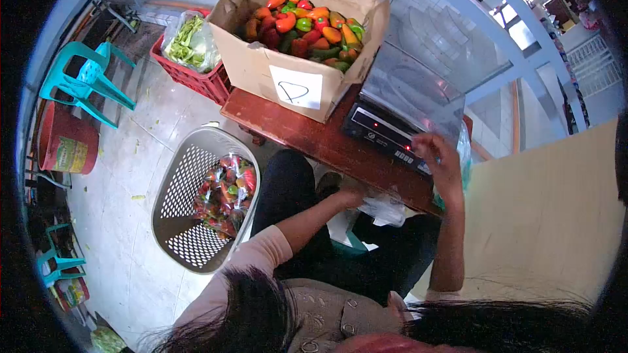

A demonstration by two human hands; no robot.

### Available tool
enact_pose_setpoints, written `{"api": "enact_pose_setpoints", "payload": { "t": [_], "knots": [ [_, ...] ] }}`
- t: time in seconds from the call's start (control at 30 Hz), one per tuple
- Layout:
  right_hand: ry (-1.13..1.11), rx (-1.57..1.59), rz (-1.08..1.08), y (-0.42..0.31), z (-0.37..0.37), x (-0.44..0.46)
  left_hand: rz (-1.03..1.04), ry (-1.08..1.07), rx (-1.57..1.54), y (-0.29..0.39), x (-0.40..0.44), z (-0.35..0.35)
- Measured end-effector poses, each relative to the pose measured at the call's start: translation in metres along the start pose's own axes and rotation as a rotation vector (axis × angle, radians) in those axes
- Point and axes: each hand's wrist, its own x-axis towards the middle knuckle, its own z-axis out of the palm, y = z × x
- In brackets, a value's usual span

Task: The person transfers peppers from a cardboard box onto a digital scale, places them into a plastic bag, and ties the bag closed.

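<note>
My left hand point(351, 197) is low in front of the table edge, its fingers closed around thin clear plastic bags point(384, 211) that trail to the right; the fingertips are partly hidden. Over the right end of a digital scale point(373, 124) is my right hand point(437, 153), bent at the wrist. Its fingers are slightly curled and apart near the display and buttons, with nothing visible in them; contact with the panel cannot be made out. Red lights glow on the scale. Beside it stands a cardboard box point(252, 68) of red, orange and green peppers point(307, 26).
The box and scale stand on a reddish-brown wooden table point(288, 121). A grey perforated basket point(171, 189) with bagged peppers point(229, 193) is on the floor to my left. Behind it are a red crate point(206, 84) with bagged greens, a teal chair point(82, 82) and a red bucket point(55, 140).
</note>
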Motion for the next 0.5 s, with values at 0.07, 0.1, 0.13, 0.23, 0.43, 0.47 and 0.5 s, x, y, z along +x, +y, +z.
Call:
{"api": "enact_pose_setpoints", "payload": {
  "t": [0.07, 0.1, 0.13, 0.23, 0.43, 0.47, 0.5],
  "knots": [
    [-0.033, -0.120, -0.153, -0.046, 0.010, 0.046, -0.033, 0.010, -0.084, 0.010, -0.003, -0.022],
    [-0.048, -0.170, -0.233, -0.060, 0.019, 0.073, -0.032, 0.074, -0.235, 0.025, -0.014, -0.044],
    [-0.039, -0.240, -0.350, -0.063, 0.031, 0.104, -0.060, 0.025, -0.268, 0.025, -0.010, -0.043],
    [-0.119, -0.231, -0.499, -0.062, 0.074, 0.207, -0.037, 0.017, -0.224, 0.022, 0.003, -0.027],
    [-0.207, -0.732, -0.381, -0.012, 0.142, 0.384, 0.078, 0.084, -0.276, -0.007, 0.029, 0.028],
    [-0.172, -0.854, -0.341, -0.008, 0.150, 0.398, 0.105, 0.120, -0.250, -0.009, 0.033, 0.036],
    [-0.181, -0.839, -0.312, 0.000, 0.153, 0.403, 0.132, 0.153, -0.225, -0.008, 0.034, 0.037]
  ]
}}
